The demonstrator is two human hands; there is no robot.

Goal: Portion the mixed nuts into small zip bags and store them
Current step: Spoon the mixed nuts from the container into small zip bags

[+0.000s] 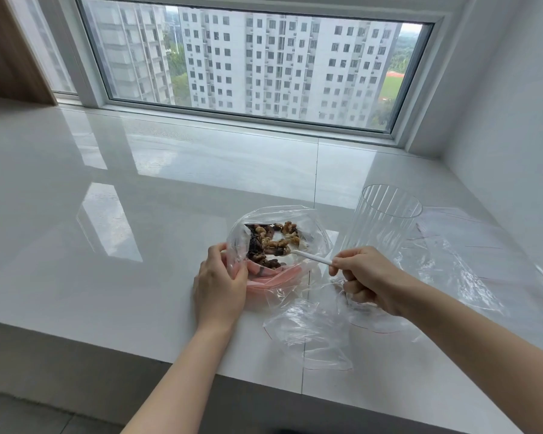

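We see both forearms reaching forward from the bottom edge over a glossy white stone ledge (138, 214) below a wide window (251, 67), the two hands well apart at the wrists and drawing close together at the work.

Our left hand (220, 286) comes up from lower left, wrist straight, back of the hand toward us. Its fingers curl around the near left edge of an open zip bag (279, 242), the thumb (215, 250) pressed on the outside of the plastic, so the hand is closed in a pinch on the bag's rim and props the mouth open. The bag sits over something pink (273, 278), just beyond and to the right of this hand; we cannot tell what the pink thing is.

Our right hand (364, 277) comes in from the lower right, forearm angled steeply, knuckles folded under. It is closed on the handle of a white plastic spoon (311, 257), gripped between thumb and forefinger, and the spoon points left from the hand into the bag's mouth, its bowl among the mixed nuts (273, 242). The nuts, walnuts with darker pieces, lie inside the open bag, between the two hands and slightly beyond them.

Just beyond the right hand stands a clear ribbed plastic container (383, 220), upright. Empty zip bags (452, 255) lie crumpled right of that hand, and another (308, 330) lies flat just near of it.
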